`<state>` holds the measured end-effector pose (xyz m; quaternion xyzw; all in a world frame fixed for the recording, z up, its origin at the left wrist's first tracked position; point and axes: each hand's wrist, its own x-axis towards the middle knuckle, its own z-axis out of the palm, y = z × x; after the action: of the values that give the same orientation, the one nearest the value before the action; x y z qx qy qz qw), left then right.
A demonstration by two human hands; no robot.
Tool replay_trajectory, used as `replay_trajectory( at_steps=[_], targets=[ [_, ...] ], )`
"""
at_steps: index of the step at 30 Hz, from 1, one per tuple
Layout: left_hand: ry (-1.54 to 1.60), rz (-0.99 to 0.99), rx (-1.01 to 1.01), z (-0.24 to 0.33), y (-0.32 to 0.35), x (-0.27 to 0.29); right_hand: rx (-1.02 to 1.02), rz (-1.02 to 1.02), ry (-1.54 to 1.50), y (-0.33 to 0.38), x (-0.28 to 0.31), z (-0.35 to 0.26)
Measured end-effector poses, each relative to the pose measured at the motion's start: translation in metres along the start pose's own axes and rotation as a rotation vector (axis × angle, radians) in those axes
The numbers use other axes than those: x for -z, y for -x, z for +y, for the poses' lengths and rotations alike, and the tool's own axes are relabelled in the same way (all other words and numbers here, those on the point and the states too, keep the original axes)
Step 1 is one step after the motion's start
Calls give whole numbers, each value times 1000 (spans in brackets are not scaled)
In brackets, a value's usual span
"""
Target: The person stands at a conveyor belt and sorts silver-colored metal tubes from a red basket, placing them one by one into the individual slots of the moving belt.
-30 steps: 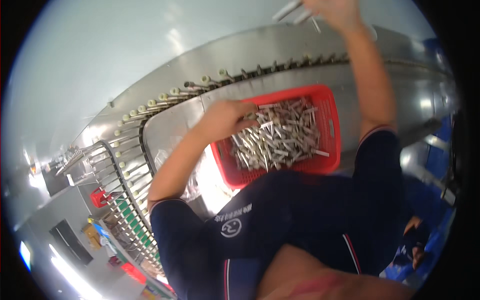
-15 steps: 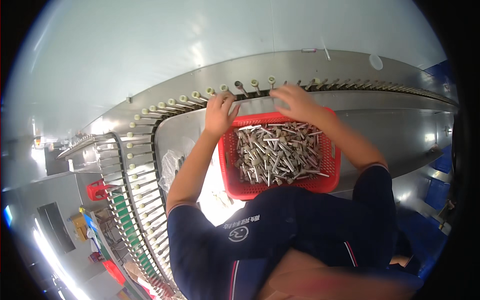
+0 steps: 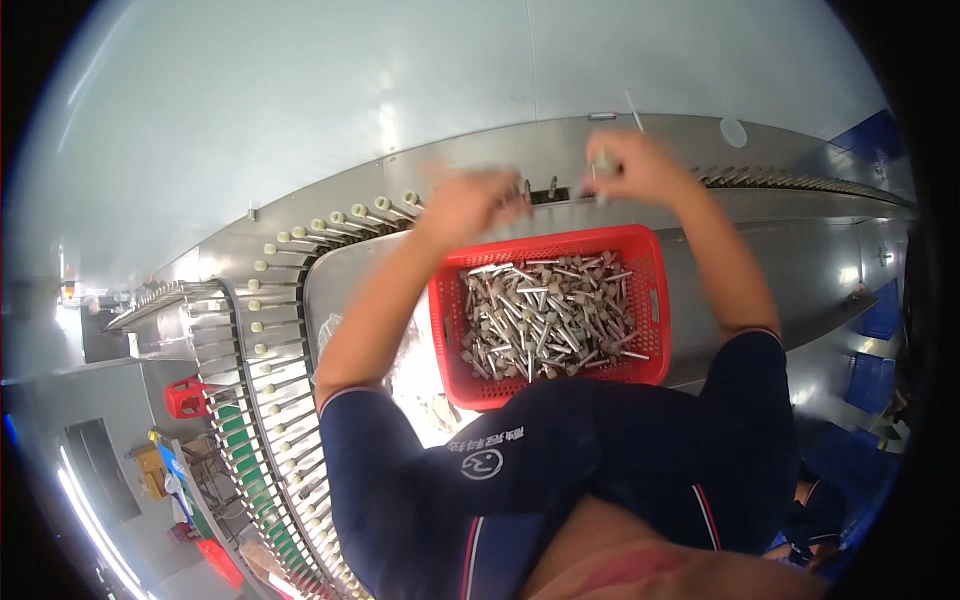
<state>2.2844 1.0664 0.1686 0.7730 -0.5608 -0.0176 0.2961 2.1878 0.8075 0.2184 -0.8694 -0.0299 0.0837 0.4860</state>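
My right hand is closed round a metal pin with a pale, round head, raised just above the curved conveyor. Motion smears my left hand, which is over the same track further left; its fingers are too blurred to show whether they grip anything. Between the hands, short dark holders stand on the track. Below them a red plastic basket holds a heap of loose metal pins with greyish heads.
Upright pins with pale heads line the conveyor to the left, where it bends toward me. Dark holders run along it to the right. A clear plastic bag lies left of the basket. A metal wall rises behind.
My right hand has moved right and up and now holds a pin. My left hand has shifted slightly right. The pale-headed pins that stood between my hands are gone from the holders.
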Motion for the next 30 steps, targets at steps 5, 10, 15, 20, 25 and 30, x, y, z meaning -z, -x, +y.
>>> replay_trajectory(
  at_steps=[5,10,15,20,25,30],
  targets=[
    [20,-295,47,29,100,-103,281,-327,257,65,-110,114],
    [-398,-8,339,-37,87,-67,267,-45,471,12,-117,105],
    [-308,-98,302,-89,44,-55,457,106,608,-80,-108,47],
    [-435,52,-5,-98,18,-72,168,-34,696,-105,-103,81],
    [-309,115,207,-55,-21,-9,203,391,220,-41,-6,-8],
    [-117,-359,73,-16,22,-73,-170,-340,236,31,-75,30]
  ],
)
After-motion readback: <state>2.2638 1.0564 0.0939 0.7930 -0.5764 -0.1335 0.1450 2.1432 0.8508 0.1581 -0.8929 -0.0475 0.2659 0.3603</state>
